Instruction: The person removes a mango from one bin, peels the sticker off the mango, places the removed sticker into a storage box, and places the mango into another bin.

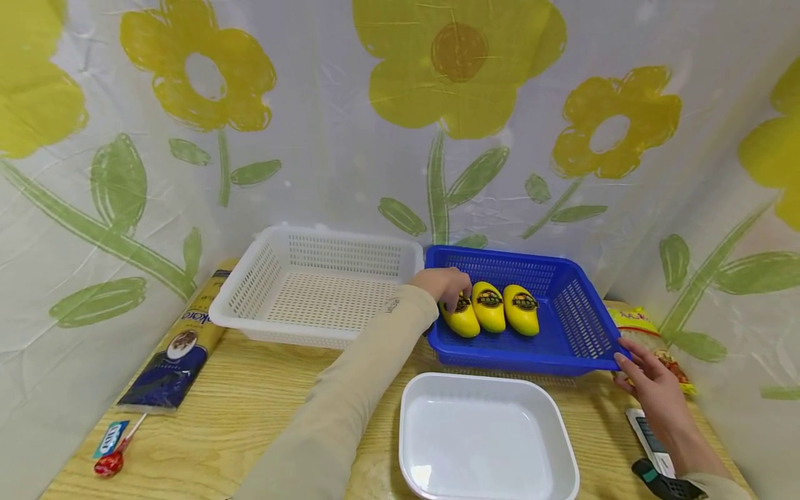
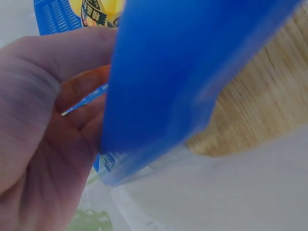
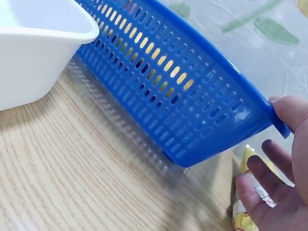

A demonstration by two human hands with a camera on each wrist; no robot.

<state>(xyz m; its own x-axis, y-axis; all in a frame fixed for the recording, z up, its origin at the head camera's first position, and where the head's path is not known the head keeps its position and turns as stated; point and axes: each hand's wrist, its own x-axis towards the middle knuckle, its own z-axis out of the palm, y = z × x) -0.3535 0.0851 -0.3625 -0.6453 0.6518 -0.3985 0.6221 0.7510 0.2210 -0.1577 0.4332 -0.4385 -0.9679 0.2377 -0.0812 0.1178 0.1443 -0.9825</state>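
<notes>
While minding the white basket (image 1: 269, 329) on the left, steady the left end of the blue basket (image 1: 519, 361) with the left hand (image 1: 442, 283), curled there with fingertips partly hidden; bear more weight there, given three yellow mangoes (image 1: 489, 307) side by side mostly in that half. Clear the white tray (image 1: 487, 437) just in front; match height with the right hand (image 1: 657, 383), pinching the near right rim corner, lower fingers spread free; avoid tilting, to prevent sliding.
</notes>
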